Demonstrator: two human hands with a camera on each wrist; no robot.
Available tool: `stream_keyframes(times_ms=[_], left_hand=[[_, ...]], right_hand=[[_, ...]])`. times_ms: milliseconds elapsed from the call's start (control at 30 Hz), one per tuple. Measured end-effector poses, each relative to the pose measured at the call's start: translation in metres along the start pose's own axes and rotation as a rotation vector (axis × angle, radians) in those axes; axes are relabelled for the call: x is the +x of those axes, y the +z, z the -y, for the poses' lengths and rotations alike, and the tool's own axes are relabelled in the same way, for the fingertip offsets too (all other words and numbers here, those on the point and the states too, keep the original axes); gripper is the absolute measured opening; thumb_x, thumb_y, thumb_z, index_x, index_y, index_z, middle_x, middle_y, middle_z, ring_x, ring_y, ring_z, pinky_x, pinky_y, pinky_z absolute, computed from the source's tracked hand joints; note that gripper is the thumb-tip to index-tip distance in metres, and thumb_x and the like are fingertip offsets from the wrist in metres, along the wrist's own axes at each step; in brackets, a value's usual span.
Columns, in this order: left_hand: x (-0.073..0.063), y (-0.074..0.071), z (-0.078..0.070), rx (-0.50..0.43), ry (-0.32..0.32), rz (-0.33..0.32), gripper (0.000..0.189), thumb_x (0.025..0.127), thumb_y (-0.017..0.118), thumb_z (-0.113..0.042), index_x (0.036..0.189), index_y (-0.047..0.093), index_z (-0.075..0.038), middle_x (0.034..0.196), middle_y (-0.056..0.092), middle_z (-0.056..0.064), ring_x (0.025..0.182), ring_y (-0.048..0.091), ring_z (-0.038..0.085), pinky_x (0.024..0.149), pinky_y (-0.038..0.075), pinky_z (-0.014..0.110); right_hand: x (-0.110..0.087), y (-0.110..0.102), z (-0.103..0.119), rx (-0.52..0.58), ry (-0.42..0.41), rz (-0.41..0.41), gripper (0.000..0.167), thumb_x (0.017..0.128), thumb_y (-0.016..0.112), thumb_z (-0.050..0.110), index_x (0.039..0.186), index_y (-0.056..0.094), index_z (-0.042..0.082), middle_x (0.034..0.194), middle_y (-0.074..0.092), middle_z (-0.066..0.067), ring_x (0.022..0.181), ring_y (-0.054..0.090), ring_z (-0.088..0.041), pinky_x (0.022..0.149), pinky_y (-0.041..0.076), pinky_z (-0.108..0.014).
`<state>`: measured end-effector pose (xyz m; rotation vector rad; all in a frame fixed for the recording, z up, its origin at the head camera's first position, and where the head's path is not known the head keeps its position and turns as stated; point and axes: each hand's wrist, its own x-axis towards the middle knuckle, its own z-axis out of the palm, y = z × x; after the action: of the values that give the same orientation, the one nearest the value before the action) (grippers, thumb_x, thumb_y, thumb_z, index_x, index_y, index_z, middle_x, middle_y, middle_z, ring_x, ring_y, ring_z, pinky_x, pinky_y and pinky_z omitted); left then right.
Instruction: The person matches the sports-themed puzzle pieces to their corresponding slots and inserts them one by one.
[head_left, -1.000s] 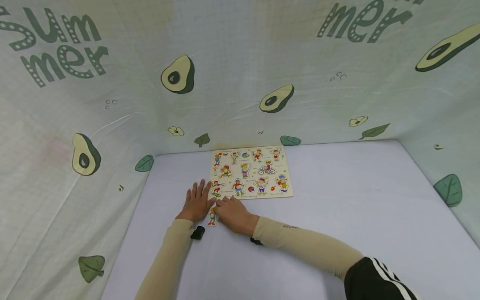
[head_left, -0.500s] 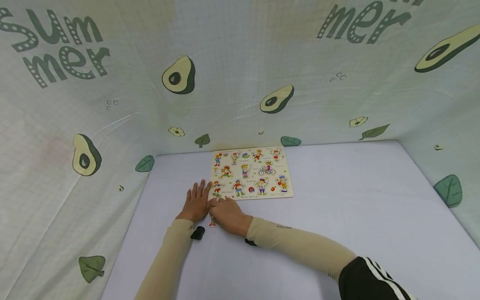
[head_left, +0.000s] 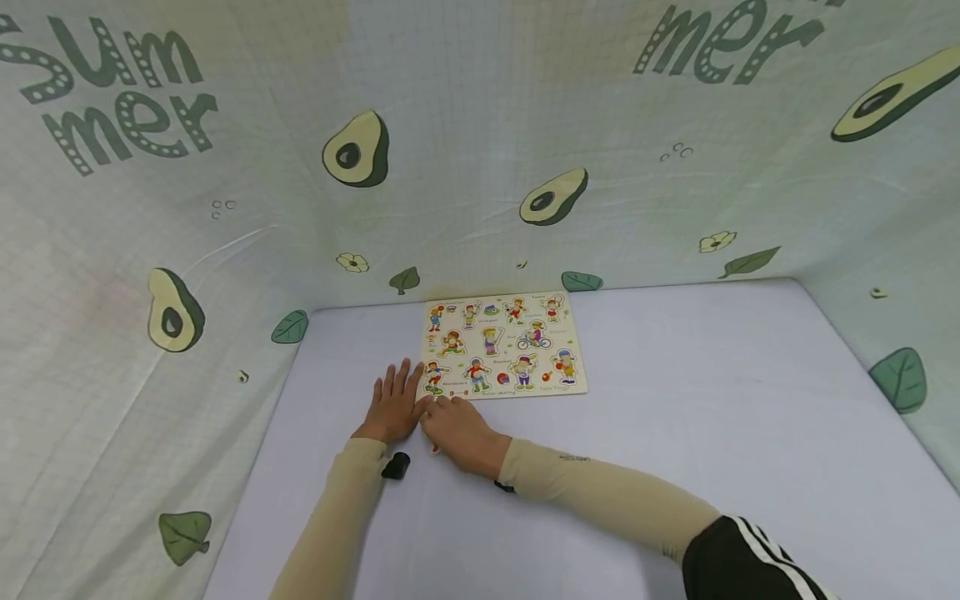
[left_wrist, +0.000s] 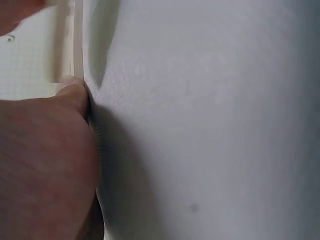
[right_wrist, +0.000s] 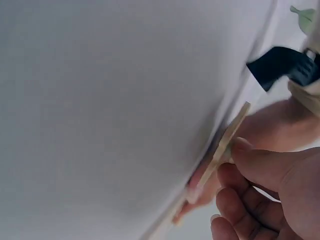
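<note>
My left hand point(head_left: 392, 406) lies flat with fingers spread at the left front corner of a wooden puzzle board point(head_left: 461, 360) printed with children playing sports. In the left wrist view its thumb point(left_wrist: 72, 92) touches the board's edge. Close beside it, my right hand point(head_left: 461, 432) pinches a thin wooden puzzle piece point(right_wrist: 222, 145) between thumb and curled fingers, just off the board's front edge. The right wrist view has this piece edge-on and tilted. From the head view only a small foot of the piece point(head_left: 435, 449) shows under the right hand.
The board lies at the back of a white-covered table point(head_left: 675, 400). Behind it hangs a cloth point(head_left: 450, 167) printed with avocados and leaves. Black straps show at both wrists, the left one point(head_left: 396, 466) standing out from the sleeve.
My right hand has shifted left over the puzzle piece, which lay visible before and is now mostly covered and pinched. The piece's foot has moved slightly right. My left hand stays put.
</note>
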<state>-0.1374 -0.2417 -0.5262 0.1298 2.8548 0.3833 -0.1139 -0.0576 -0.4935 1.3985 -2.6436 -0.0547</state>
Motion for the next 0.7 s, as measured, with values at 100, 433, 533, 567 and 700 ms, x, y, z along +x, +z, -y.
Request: stream_keyframes(times_ms=[100, 433, 533, 567, 700], left_hand=[[0.001, 0.002, 0.002, 0.018, 0.002, -0.005, 0.067, 0.114, 0.044, -0.034, 0.168, 0.019, -0.003, 0.175, 0.008, 0.028, 0.160, 0.002, 0.053, 0.127, 0.005, 0.069], [0.001, -0.001, 0.001, 0.003, -0.017, 0.018, 0.071, 0.114, 0.044, -0.040, 0.169, 0.017, -0.006, 0.176, 0.004, 0.025, 0.161, -0.001, 0.051, 0.127, 0.003, 0.068], [0.001, -0.001, 0.000, 0.004, -0.012, 0.019, 0.071, 0.114, 0.043, -0.040, 0.169, 0.017, -0.005, 0.176, 0.004, 0.025, 0.161, 0.000, 0.051, 0.127, 0.003, 0.068], [0.001, -0.001, 0.000, 0.008, -0.011, 0.022, 0.071, 0.114, 0.043, -0.041, 0.169, 0.017, -0.005, 0.176, 0.004, 0.025, 0.161, -0.001, 0.051, 0.127, 0.003, 0.068], [0.000, -0.002, -0.001, 0.003, -0.007, 0.021, 0.071, 0.114, 0.044, -0.040, 0.169, 0.018, -0.004, 0.176, 0.005, 0.026, 0.160, 0.000, 0.052, 0.127, 0.004, 0.069]], right_hand=[[-0.003, -0.004, -0.010, 0.017, 0.007, -0.047, 0.028, 0.100, 0.073, 0.013, 0.128, 0.073, 0.015, 0.126, 0.071, 0.000, 0.112, 0.067, -0.015, 0.091, 0.057, -0.030], [0.002, -0.013, -0.061, 0.083, 0.062, -0.225, 0.019, 0.096, 0.077, 0.007, 0.114, 0.070, 0.010, 0.111, 0.070, -0.002, 0.099, 0.066, -0.018, 0.080, 0.058, -0.031], [0.006, -0.013, -0.075, 0.088, 0.082, -0.253, 0.013, 0.099, 0.074, 0.010, 0.112, 0.070, 0.011, 0.109, 0.070, -0.002, 0.097, 0.066, -0.018, 0.078, 0.058, -0.031], [0.007, -0.013, -0.079, 0.091, 0.091, -0.261, 0.010, 0.101, 0.072, 0.013, 0.111, 0.070, 0.011, 0.108, 0.070, -0.001, 0.096, 0.066, -0.018, 0.079, 0.058, -0.031], [0.013, -0.013, -0.094, 0.131, 0.126, -0.286, 0.010, 0.107, 0.065, 0.020, 0.110, 0.070, 0.011, 0.107, 0.070, -0.002, 0.098, 0.067, -0.018, 0.084, 0.058, -0.031]])
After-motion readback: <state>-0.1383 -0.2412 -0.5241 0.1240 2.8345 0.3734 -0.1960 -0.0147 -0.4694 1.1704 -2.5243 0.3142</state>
